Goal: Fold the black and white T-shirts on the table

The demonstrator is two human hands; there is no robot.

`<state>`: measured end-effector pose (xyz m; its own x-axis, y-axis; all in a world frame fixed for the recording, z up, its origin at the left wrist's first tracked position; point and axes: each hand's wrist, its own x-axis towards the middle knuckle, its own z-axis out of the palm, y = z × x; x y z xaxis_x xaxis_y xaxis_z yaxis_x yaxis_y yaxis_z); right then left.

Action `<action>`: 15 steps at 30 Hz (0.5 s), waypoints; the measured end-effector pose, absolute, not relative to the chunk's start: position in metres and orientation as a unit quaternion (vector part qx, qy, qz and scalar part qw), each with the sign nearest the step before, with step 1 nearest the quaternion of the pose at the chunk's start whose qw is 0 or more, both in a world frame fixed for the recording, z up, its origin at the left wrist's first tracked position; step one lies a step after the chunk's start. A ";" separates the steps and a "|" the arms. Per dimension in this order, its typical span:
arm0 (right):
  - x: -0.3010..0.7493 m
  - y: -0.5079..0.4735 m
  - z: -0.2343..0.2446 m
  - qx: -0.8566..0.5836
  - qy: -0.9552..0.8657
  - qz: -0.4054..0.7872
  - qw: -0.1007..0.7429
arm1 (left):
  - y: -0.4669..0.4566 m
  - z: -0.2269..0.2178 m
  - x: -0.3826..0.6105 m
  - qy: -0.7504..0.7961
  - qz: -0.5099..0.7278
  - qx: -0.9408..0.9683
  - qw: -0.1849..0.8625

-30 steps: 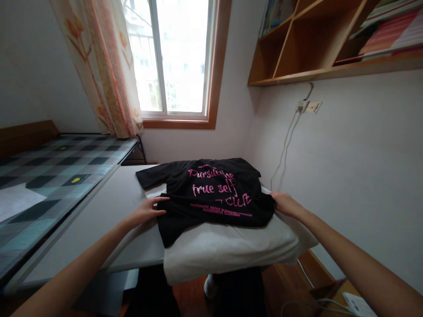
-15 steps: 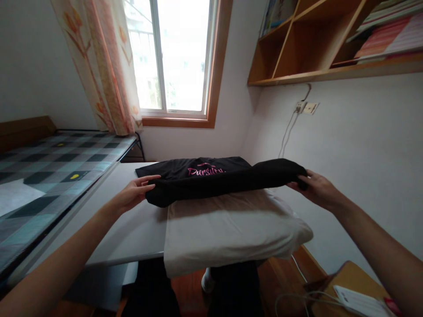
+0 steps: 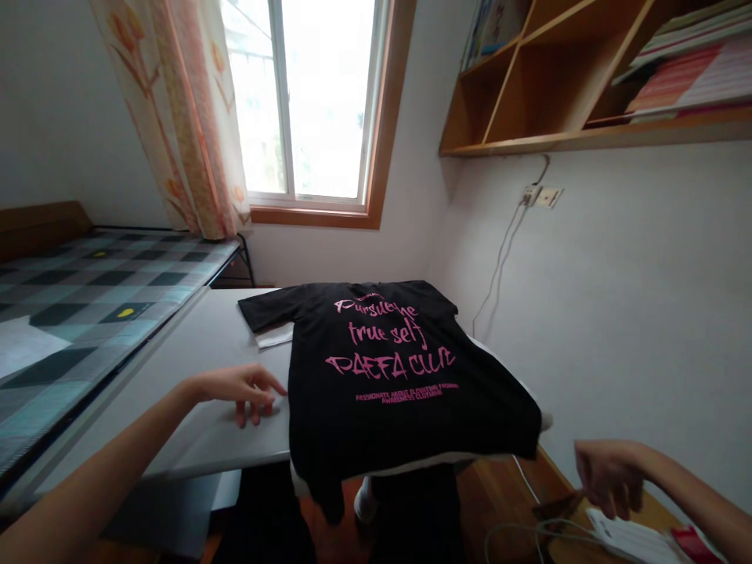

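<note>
- Window (image 3: 326, 94) glows beyond the table (image 3: 217, 345).
- Shirt (image 3: 358, 431) lies spread across the table's end.
- Left hand (image 3: 250, 388) hovers just beside it, fingers apart.
- Right hand (image 3: 614, 470) hangs away from it, fingers bent; whether apart, I can't tell.

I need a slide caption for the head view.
Black shirt with pink lettering lies spread between left hand and right hand.

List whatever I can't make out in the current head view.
All in the head view:
White fabric: mostly hidden under the black cloth T-shirt with pink lettering.
Topmost pink line: too small to read.
Bare right hand: finger details blurred.
Pink-and-white paper stack: cut off by the right edge.
Wood-framed glass window: outside washed out by glare.
</note>
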<state>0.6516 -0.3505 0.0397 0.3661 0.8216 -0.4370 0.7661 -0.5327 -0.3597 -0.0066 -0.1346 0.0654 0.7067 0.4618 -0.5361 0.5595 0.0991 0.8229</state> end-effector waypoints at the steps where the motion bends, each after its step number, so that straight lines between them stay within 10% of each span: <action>1: 0.654 -0.347 0.037 -0.815 -0.451 0.365 -0.006 | -0.130 0.063 -0.006 0.398 -0.004 0.674 0.623; 4: 0.669 -0.326 0.046 -0.802 -0.401 0.438 -0.061 | -0.112 0.053 -0.004 0.434 0.085 0.667 0.600; 10: 0.670 -0.259 0.080 -0.809 -0.533 0.195 0.152 | -0.087 0.026 0.027 0.506 0.192 0.618 0.570; 15: 0.618 -0.220 0.074 -0.758 -0.602 0.207 0.144 | -0.087 0.021 0.060 0.521 0.271 0.645 0.489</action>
<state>0.6182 -0.2201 0.0743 0.1899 0.9718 -0.1399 0.8526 -0.2339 -0.4674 0.0596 -0.0866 0.0206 0.3111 0.9368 -0.1601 0.4074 0.0207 0.9130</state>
